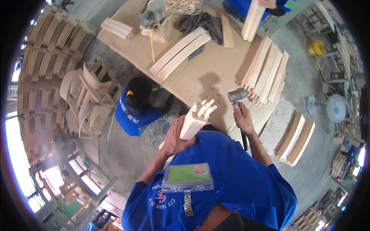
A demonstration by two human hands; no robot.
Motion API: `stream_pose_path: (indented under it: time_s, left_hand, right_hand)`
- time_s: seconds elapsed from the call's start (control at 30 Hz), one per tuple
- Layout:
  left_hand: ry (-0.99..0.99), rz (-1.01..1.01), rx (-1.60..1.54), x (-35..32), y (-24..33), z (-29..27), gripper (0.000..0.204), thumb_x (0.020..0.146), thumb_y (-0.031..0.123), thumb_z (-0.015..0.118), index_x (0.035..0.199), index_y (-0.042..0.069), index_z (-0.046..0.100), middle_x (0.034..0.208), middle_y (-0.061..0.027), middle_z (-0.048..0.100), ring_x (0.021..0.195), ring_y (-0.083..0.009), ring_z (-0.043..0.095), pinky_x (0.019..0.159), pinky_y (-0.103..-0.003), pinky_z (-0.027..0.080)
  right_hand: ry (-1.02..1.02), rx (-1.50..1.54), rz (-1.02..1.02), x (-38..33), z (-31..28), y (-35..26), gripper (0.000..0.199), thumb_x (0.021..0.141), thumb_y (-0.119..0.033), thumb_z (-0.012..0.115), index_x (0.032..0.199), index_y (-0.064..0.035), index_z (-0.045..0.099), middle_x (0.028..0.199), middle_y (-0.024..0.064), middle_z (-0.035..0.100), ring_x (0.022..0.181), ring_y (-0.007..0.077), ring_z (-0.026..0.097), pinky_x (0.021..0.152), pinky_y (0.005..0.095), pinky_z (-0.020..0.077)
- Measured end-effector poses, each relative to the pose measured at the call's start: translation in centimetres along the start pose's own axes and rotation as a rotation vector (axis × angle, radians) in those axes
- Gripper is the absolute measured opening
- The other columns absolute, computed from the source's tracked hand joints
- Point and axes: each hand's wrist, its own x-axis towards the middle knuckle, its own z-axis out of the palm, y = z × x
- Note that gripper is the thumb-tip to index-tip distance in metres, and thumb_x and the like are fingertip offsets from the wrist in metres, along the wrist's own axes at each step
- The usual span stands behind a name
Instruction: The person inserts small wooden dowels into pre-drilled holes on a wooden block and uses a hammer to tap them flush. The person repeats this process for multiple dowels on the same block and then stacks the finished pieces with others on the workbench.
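My left hand (176,139) is closed around a pale wooden slat (192,125) in front of my chest. Several small wooden dowels (206,109) stick out of the slat's far end. Whether it is one piece or several together, I cannot tell. My right hand (243,118) grips a hammer upright, its grey head (237,95) raised above the fist and its dark handle pointing down. The hammer head is apart from the dowels. Beyond it, a stack of wooden slats (266,71) with dowelled ends lies on the table's right side.
The worktable (192,82) carries curved slats (181,54), a short bundle of slats (117,28), a glue-smeared container (156,25) and dark cloth (202,25). A co-worker (135,106) crouches at the left; another person's hand (267,4) holds slats opposite. More slats (295,138) lie at right.
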Motion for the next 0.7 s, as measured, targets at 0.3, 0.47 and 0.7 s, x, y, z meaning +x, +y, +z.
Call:
stream_pose_path:
  time_s: [0.3,0.47,0.7]
  left_hand:
    - [-0.089,-0.026,-0.056,1.1,1.1,-0.1,0.083,0.075,0.022,0.083,0.146,0.001,0.046,0.135,-0.0217,0.058,0.127,-0.0367,0.058,0.110,-0.046,0.045]
    - [-0.122,-0.067,-0.062,1.4,1.4,0.0,0.087,0.074,0.021,0.084,0.149,0.001,0.045,0.138,-0.0214,0.055,0.130,-0.0352,0.057,0.112,-0.044,0.044]
    - [-0.098,0.012,-0.012,1.0,0.6,0.4,0.091,0.072,0.019,0.084,0.152,0.002,0.044,0.141,-0.0229,0.054,0.132,-0.0401,0.055,0.115,-0.047,0.042]
  right_hand:
    - [-0.220,0.148,-0.221,-3.9,-2.7,-9.8,0.030,0.114,-0.032,0.051,0.112,-0.0030,0.058,0.079,0.0007,0.057,0.062,0.0070,0.053,0.054,0.0240,0.0447]
    - [-0.152,-0.008,-0.358,-4.5,-3.6,-10.8,0.029,0.112,-0.028,0.057,0.119,0.0007,0.061,0.079,-0.0013,0.056,0.070,0.0071,0.052,0.064,0.0246,0.0452]
    - [0.024,0.079,-0.374,-6.3,-5.9,-16.3,0.027,0.112,-0.026,0.055,0.114,0.0003,0.060,0.078,-0.0008,0.055,0.072,0.0077,0.051,0.065,0.0258,0.0452]
